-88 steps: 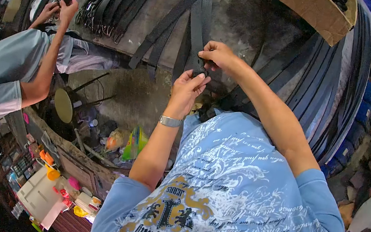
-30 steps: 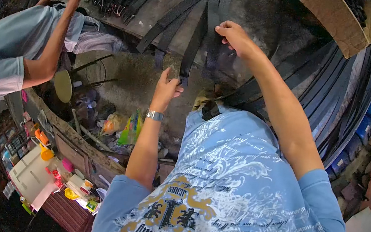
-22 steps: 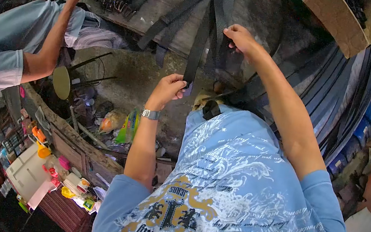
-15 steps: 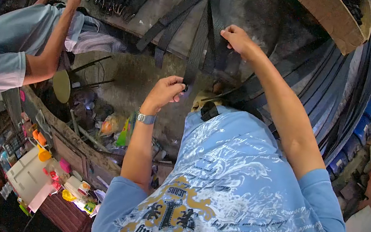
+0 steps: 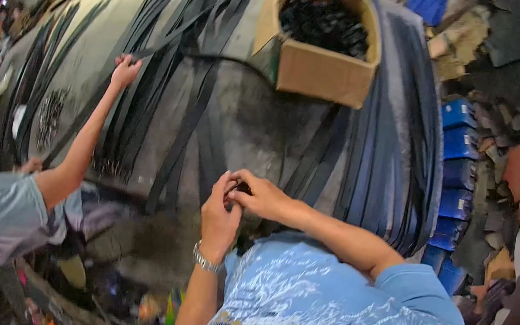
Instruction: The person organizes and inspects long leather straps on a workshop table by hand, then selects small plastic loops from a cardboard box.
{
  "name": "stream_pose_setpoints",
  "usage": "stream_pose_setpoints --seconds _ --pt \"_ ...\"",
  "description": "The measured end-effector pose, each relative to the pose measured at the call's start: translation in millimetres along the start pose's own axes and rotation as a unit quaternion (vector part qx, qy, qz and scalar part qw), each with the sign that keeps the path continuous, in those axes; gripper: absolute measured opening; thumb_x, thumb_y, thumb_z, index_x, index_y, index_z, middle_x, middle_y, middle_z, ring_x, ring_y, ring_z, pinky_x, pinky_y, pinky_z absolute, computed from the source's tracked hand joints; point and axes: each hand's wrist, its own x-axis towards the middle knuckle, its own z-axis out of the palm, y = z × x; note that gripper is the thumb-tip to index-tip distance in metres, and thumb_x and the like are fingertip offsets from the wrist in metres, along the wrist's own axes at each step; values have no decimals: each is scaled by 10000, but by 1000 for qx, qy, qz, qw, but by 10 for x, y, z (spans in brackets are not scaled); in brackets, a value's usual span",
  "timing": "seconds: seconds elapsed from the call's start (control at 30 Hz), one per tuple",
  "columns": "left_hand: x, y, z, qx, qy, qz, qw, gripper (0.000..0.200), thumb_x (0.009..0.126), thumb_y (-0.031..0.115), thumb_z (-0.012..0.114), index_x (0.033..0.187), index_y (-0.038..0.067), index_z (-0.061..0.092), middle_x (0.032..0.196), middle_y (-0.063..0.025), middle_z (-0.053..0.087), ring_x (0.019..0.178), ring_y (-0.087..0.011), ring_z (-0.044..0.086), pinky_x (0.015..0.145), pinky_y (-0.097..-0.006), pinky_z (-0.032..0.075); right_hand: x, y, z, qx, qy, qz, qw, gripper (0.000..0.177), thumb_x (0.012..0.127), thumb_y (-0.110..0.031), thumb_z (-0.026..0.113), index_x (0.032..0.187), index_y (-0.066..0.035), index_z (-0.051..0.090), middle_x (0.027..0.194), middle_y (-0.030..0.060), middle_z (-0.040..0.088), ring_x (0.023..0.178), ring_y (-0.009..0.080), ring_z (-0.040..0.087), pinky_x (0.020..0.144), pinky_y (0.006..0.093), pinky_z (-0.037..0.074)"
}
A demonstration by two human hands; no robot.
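My left hand (image 5: 221, 214), with a metal watch on the wrist, is closed round the near end of a black strap (image 5: 211, 145) at the front edge of the table. My right hand (image 5: 259, 196) meets it there, fingers bent over a small black piece (image 5: 242, 188) between the two hands. Fingers cover most of this piece, so its exact form is hidden. More black straps (image 5: 181, 144) lie on the table just beyond my hands.
A cardboard box (image 5: 325, 71) of small black parts stands on the table (image 5: 260, 119). Bundled straps (image 5: 392, 135) lie to the right, beside blue bins (image 5: 460, 165) and leather scraps. At left, a co-worker's hand (image 5: 126, 70) grips a long strap.
My right hand has come down from higher on the straps to meet my left hand. My view has swung up over the table. The co-worker's arm now reaches out along a strap.
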Motion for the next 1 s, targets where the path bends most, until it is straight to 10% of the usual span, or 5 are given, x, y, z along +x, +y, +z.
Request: stream_pose_setpoints --seconds 0.17,0.33,0.63,0.77,1.0 --pt "191 356 0 -36 9 66 997 630 842 60 692 1416 28 433 1319 -168 557 1048 -238 637 894 -345 507 122 -345 -897 141 126 -17 982 240 952 -202 568 1140 -78 651 806 -23 581 640 52 519 544 223 426" --pt "95 -359 -118 -37 30 -59 997 484 887 92 665 1337 0 512 1255 -146 582 972 -208 642 837 -326 514 91 -922 -2179 292 334 -101 890 303 980 -408 535 889 -120 555 624 -8 518 501 84 489 382 229 305" --pt "-188 -689 -366 18 72 -138 988 340 926 100 609 1230 -49 574 1185 -141 591 940 -198 622 802 -324 523 1123 -571 -4112 -105 385 -64 915 251 875 -220 628 1064 -56 648 828 88 655 734 189 628 544 322 483" --pt "-266 -759 -347 18 95 -174 980 335 926 108 612 1224 -45 582 1179 -143 604 937 -184 619 802 -314 517 1440 -672 -3994 -511 328 112 787 275 853 -280 601 1001 -74 706 1059 187 685 991 379 645 880 485 493" --pt "-184 -621 -202 -14 119 -157 980 298 923 93 620 1194 -31 610 1110 -121 652 904 -163 626 794 -296 508 1544 -600 -3828 -632 218 114 735 334 827 -328 675 1000 -42 677 1038 192 681 990 358 654 847 473 519"
